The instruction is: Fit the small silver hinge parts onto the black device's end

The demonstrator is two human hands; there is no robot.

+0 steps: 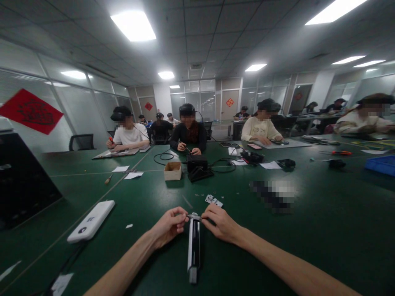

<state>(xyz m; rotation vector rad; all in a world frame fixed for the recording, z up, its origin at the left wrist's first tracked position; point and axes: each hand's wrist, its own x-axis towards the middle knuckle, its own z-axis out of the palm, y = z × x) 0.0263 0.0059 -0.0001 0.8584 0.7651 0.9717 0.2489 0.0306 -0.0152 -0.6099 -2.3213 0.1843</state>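
A long black and silver bar-shaped device lies on the green table, its length pointing away from me. Across its far end sits a small metal piece. My left hand pinches the left end of this piece between thumb and fingers. From the other side, my right hand is closed on its right end. The fingertips hide both ends, so its exact kind does not show. Just beyond my right hand lie white-silver metal plates with holes.
A white power bank with a cable lies at left, near a black panel. Ahead are a small cardboard box and a black device on a stand. Several people sit around the table. A blue tray stands far right.
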